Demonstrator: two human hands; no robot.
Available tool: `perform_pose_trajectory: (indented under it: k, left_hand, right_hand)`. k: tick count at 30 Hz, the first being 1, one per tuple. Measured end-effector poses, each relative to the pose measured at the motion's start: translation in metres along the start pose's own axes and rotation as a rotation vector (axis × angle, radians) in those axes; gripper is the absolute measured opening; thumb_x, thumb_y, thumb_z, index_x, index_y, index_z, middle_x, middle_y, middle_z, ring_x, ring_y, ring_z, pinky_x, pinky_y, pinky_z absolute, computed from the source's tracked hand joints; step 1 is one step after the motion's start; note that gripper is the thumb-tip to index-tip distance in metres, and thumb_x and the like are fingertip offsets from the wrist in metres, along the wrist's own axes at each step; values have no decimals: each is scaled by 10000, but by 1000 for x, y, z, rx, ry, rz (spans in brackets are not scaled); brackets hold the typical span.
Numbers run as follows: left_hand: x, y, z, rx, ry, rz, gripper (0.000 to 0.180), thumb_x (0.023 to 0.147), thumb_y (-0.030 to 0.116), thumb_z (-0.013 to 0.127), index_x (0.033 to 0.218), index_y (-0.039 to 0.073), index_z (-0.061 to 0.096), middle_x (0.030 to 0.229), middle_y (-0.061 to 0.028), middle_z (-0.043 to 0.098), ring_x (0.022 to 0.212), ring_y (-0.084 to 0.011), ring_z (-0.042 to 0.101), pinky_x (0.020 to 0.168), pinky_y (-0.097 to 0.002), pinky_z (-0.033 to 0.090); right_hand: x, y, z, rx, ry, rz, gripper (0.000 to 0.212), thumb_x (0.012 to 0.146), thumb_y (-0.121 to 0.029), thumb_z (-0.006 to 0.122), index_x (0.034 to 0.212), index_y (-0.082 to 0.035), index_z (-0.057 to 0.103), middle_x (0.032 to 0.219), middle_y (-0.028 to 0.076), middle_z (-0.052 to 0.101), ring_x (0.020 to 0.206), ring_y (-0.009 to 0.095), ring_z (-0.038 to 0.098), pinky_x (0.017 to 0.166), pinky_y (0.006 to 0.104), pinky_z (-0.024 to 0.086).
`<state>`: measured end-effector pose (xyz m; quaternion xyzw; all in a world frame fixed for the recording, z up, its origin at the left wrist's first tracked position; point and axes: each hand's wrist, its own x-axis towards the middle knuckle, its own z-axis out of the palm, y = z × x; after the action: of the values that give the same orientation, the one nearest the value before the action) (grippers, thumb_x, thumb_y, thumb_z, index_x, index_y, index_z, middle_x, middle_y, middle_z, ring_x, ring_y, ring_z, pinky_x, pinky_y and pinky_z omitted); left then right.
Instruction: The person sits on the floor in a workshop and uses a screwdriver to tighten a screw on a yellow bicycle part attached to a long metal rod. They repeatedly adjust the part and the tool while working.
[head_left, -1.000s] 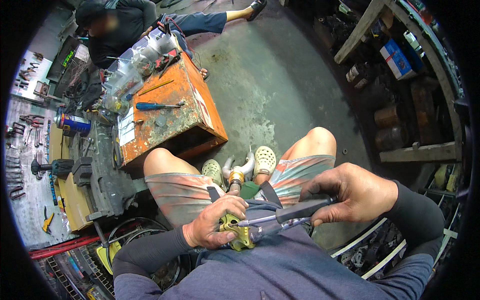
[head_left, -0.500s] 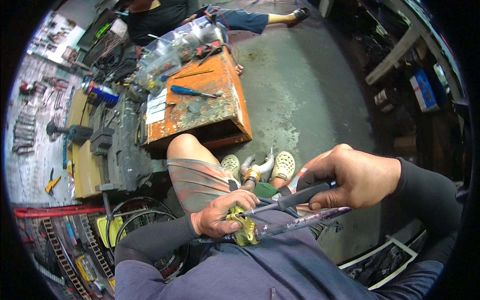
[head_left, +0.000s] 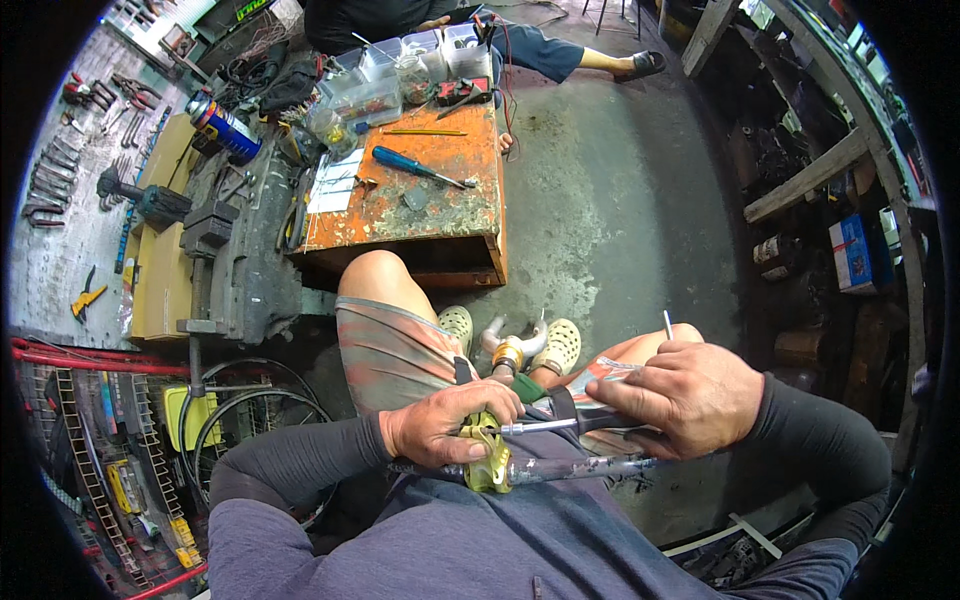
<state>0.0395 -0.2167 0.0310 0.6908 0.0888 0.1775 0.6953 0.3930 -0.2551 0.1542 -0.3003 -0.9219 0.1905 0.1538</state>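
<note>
My left hand is closed round a yellow-green metal part with holes and lobes. This part sits on a dark, scuffed tube lying across my lap. Against its upper side rests the tip of a screwdriver-like tool with a silver shaft and dark handle. My right hand grips that handle, its fingers partly hiding it. Behind the right knuckles a thin metal rod sticks up; what it belongs to is hidden. Between my feet is a forked grey piece with a gold collar.
Ahead stands an orange worn cabinet bearing a blue screwdriver, a pencil and plastic bins. A bench vise is at left, beside a tool-covered board. Another person sits beyond the cabinet. Shelving lines the right.
My right hand has shifted slightly down and left, its fingers now spread differently on the handle. The tool lies more level. My left hand stays on the yellow-green part; the view has tilted slightly.
</note>
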Motion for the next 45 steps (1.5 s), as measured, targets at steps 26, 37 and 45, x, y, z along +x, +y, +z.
perform_pose_trajectory:
  k: [26, 37, 45]
  left_hand:
    - [11, 13, 5, -162, 8, -273, 557, 893, 391, 844, 1259, 55, 592, 1268, -151, 686, 1311, -345, 617, 1192, -483, 418]
    - [21, 24, -7, 159, -20, -141, 789, 700, 213, 1029, 1329, 68, 576, 1405, -183, 685, 1440, -389, 571, 1252, -554, 406]
    - [16, 31, 1, 367, 13, -60, 833, 662, 205, 1048, 1337, 69, 579, 1426, -187, 682, 1410, -381, 606, 1205, -518, 474]
  right_hand:
    - [-23, -42, -2, -76, -23, 488, 300, 895, -176, 744, 1137, -4, 705, 1032, 135, 742, 981, 275, 724, 928, 407, 492]
    - [-12, -36, 32, 686, -162, 709, 563, 794, -331, 961, 1117, 19, 662, 1043, 239, 738, 1003, 407, 733, 870, 479, 565]
    - [-15, -37, 70, 485, -290, 635, 390, 821, -248, 893, 1013, -28, 634, 855, 197, 722, 862, 423, 742, 752, 498, 585]
